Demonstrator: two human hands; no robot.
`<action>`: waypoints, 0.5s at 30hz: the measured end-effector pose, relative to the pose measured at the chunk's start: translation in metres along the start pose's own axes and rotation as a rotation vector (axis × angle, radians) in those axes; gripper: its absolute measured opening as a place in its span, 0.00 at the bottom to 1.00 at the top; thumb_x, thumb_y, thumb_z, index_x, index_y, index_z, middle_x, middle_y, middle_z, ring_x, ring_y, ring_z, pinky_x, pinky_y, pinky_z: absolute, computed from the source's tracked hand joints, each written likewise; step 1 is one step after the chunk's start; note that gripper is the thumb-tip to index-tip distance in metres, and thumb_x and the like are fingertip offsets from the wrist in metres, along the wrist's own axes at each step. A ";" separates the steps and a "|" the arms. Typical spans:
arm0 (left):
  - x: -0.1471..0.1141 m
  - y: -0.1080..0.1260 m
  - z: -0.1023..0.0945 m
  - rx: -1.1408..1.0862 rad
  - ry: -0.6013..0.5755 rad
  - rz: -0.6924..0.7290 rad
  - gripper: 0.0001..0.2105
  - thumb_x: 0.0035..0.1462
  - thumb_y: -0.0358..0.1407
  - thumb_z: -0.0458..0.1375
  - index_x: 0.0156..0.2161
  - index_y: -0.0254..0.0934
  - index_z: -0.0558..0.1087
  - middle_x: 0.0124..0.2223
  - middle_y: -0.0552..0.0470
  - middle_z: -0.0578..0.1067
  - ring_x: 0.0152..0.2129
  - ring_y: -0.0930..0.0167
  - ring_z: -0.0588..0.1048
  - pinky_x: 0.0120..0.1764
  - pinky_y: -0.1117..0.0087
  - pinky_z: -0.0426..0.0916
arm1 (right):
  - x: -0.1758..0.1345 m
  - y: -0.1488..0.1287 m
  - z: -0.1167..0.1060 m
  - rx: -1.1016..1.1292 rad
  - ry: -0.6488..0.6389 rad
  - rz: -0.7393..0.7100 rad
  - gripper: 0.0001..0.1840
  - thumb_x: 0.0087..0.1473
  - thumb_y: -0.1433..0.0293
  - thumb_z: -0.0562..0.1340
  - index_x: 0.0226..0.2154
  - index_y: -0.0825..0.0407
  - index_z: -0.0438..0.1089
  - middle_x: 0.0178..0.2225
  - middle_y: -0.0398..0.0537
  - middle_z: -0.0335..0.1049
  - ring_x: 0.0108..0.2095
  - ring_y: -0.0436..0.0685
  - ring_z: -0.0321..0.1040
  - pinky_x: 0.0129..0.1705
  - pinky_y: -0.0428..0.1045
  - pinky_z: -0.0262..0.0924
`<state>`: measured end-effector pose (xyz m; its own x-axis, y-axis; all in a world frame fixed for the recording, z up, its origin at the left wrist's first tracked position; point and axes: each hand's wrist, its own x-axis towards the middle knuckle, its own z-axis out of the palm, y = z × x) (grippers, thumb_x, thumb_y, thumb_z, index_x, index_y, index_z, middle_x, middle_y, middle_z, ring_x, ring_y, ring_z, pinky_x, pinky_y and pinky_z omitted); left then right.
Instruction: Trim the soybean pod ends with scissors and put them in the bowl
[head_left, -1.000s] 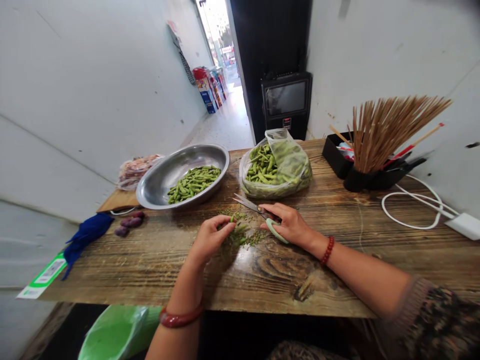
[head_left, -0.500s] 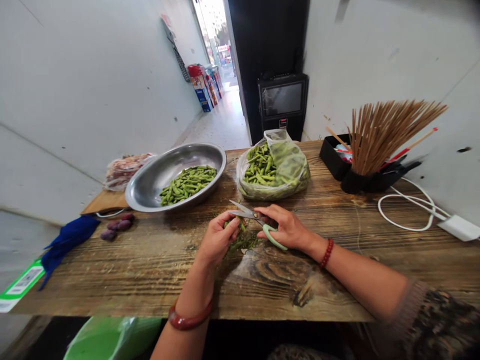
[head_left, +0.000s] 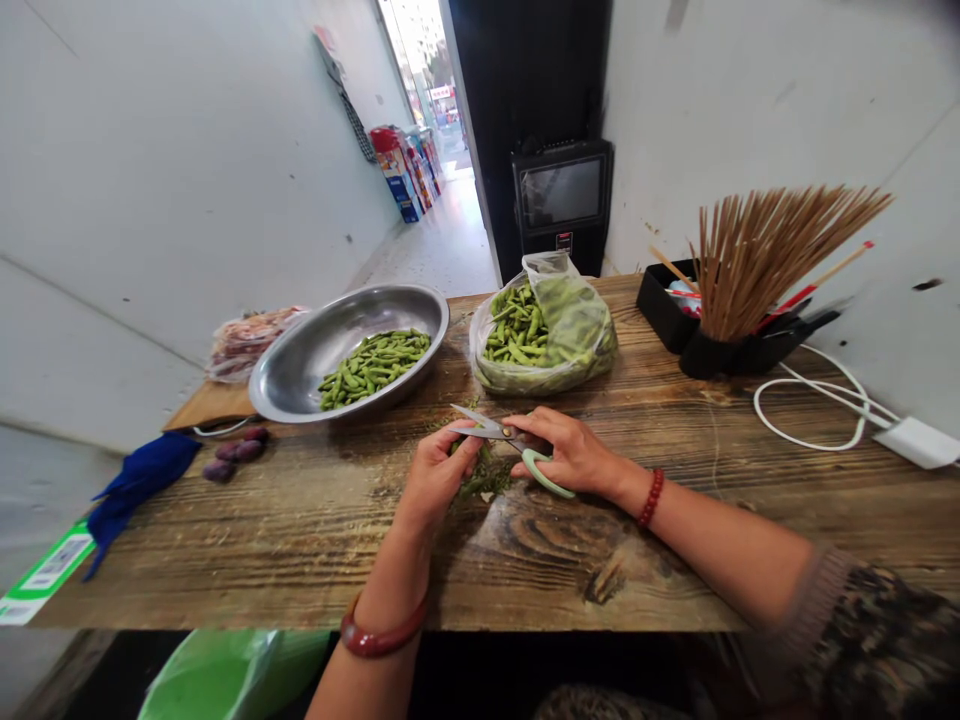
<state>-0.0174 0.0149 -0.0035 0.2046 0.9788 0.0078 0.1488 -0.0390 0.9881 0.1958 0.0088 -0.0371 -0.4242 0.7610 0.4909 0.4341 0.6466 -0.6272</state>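
In my right hand [head_left: 562,452] are scissors [head_left: 546,474] with pale green handles, their blades parted and pointing left. My left hand [head_left: 435,470] pinches a green soybean pod [head_left: 459,446], mostly covered by my fingers, close to the blades. Small green trimmings [head_left: 487,480] lie on the wooden table [head_left: 315,540] beneath the scissors. Beyond my left hand, a tilted steel basin [head_left: 292,370] holds a heap of green pods [head_left: 375,367]. A clear plastic bag [head_left: 589,340], filled with more pods, stands just past the scissors.
Skewers [head_left: 757,265] stand in a black holder [head_left: 705,358] at the right, near a white cable and adapter [head_left: 919,443]. At left are purple-red fruits [head_left: 236,455], a blue cloth [head_left: 146,475] and a bagged bundle [head_left: 251,342]. A green bin [head_left: 225,675] sits below the table edge.
The scissors and both hands are almost where they were; the blade tips have shifted slightly left, over the left fingers. The whole view has moved a little.
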 end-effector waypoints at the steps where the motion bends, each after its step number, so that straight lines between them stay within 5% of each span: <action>1: 0.000 0.001 0.000 0.005 0.002 0.005 0.12 0.51 0.41 0.62 0.36 0.34 0.77 0.20 0.57 0.66 0.16 0.78 0.58 0.20 0.76 0.52 | 0.000 0.000 0.000 0.008 -0.005 0.002 0.32 0.48 0.60 0.68 0.55 0.51 0.64 0.34 0.46 0.65 0.32 0.53 0.63 0.36 0.48 0.61; 15: -0.002 0.004 -0.002 0.043 0.011 0.022 0.10 0.52 0.40 0.61 0.35 0.35 0.77 0.20 0.58 0.64 0.16 0.77 0.57 0.21 0.75 0.51 | -0.001 -0.001 0.002 -0.031 -0.016 0.004 0.31 0.51 0.60 0.67 0.55 0.52 0.64 0.32 0.46 0.64 0.30 0.52 0.62 0.34 0.47 0.60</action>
<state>-0.0196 0.0129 0.0006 0.1981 0.9797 0.0310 0.1859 -0.0686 0.9802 0.1941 0.0074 -0.0383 -0.4348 0.7631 0.4782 0.4604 0.6447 -0.6102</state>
